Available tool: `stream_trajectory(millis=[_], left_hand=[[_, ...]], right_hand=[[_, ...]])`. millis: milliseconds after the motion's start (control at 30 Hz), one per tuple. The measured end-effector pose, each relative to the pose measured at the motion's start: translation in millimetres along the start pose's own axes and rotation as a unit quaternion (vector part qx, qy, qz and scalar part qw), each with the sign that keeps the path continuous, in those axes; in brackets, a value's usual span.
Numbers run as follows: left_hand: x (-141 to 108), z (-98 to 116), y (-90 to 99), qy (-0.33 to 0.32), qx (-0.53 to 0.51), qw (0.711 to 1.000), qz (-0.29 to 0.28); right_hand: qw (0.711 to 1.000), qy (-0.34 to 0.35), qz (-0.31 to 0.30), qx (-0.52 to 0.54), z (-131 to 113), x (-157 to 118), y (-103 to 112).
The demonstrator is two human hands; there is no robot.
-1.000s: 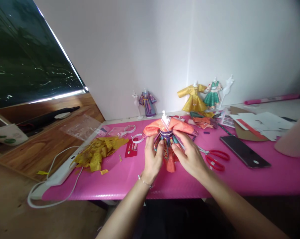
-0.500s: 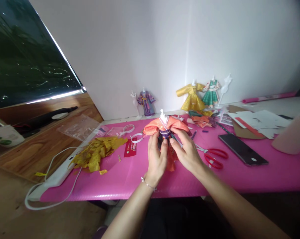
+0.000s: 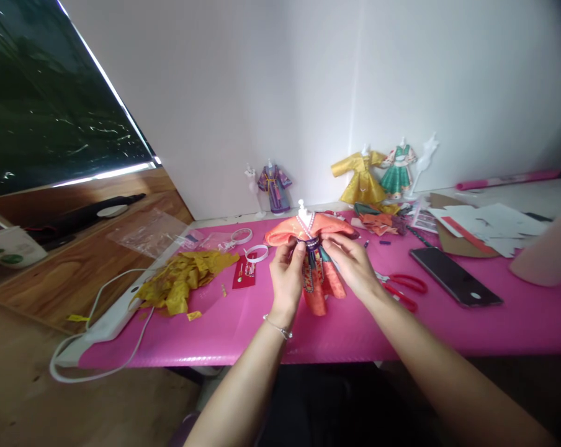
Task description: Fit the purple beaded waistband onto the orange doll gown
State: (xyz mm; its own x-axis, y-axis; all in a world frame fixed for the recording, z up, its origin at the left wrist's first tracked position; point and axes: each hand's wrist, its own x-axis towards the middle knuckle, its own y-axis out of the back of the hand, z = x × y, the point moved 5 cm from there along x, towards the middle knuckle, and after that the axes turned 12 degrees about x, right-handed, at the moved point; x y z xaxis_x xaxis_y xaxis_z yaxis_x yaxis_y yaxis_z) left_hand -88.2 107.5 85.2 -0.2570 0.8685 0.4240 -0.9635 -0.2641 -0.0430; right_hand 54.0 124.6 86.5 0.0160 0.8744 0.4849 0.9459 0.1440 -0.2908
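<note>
a small orange doll dress [image 3: 318, 276] of shiny folded paper or cloth, with wide sleeves, a bead collar and a patterned pleated skirt, stands on a white mannequin peg at the middle of the pink glossy worktop [image 3: 243, 329]. its long axis runs upright, neck up and hem down, its front turned toward the person. the left hand [image 3: 286, 278] pinches the waist from the left, thumb and fingers closed on the fabric. the right hand [image 3: 352, 266] does the same from the right, fingertips gathered at the dark waistband. three more dressed mannequins stand by the wall: a purple one [image 3: 274, 187], a yellow one [image 3: 362, 179] and a green one [image 3: 398, 174]. one pair of red-handled scissors [image 3: 404, 288] lies just right of the right hand, one flat black phone [image 3: 455, 277] beyond it. a crumpled heap of mustard scraps [image 3: 180, 285] lies to the left, with two white rings [image 3: 256, 252] near it.
</note>
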Motion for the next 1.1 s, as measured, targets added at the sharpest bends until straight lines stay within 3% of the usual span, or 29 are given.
stream_trajectory(millis=[233, 600, 1100], left_hand=[[4.4, 2.0, -4.8, 0.019, -0.028, 0.999, -0.012], [6.7, 2.0, -6.6, 0.016, -0.046, 0.998, -0.041], [8.3, -6.2, -8.3, 0.007, -0.040, 0.997, -0.068]], right_hand=[[0.999, -0.026, -0.012, 0.035, 4.6, 9.0, -0.5], [0.991, -0.044, -0.083, 0.093, 14.6, 15.3, -5.2], [0.987, -0.057, -0.098, 0.115, 15.8, 11.8, -6.9]])
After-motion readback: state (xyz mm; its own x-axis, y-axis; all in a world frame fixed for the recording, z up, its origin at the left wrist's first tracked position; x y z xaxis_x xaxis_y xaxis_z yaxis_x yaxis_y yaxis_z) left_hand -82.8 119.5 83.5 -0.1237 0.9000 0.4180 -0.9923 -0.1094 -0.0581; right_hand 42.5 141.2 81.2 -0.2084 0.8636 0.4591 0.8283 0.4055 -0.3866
